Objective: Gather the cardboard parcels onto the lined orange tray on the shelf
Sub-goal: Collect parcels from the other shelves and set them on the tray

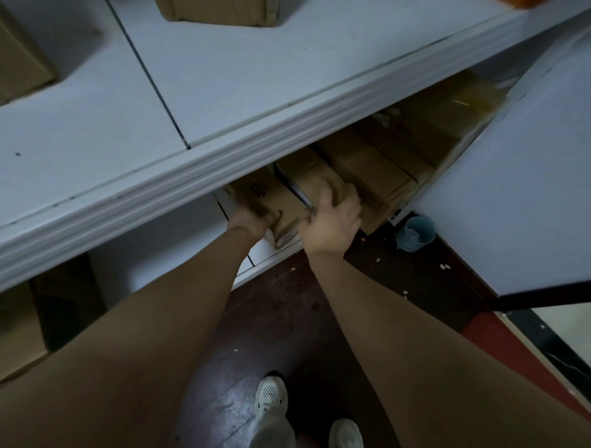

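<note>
The cardboard parcel (271,204) you are after sits at the front of the lower shelf (271,255), at the left end of a row of parcels (377,169) packed side by side under the lip of the upper shelf (224,80). Your left hand (251,220) is curled closed around its near left corner, and your right hand (332,220) is wrapped over its right edge, fingers (335,188) tucked into the gap against the neighbouring box, so both hands have hold of the same parcel. To lift it well, it looks wise to draw it straight towards you first, level and low, until it clears the overhanging shelf edge; tilting it up early would likely knock it against that lip. Keep your right fingers from dragging the next box along. Only a sliver of orange (515,3) shows at the top right corner of the view, probably the tray, so expect a reach up and to the right once the parcel is free. Two more parcels, one at the top (220,12) and one at the left edge (22,60), already stand on the upper shelf. Mind the small blue bin (415,233) on the dark floor (287,319) beside your feet when you step.
</note>
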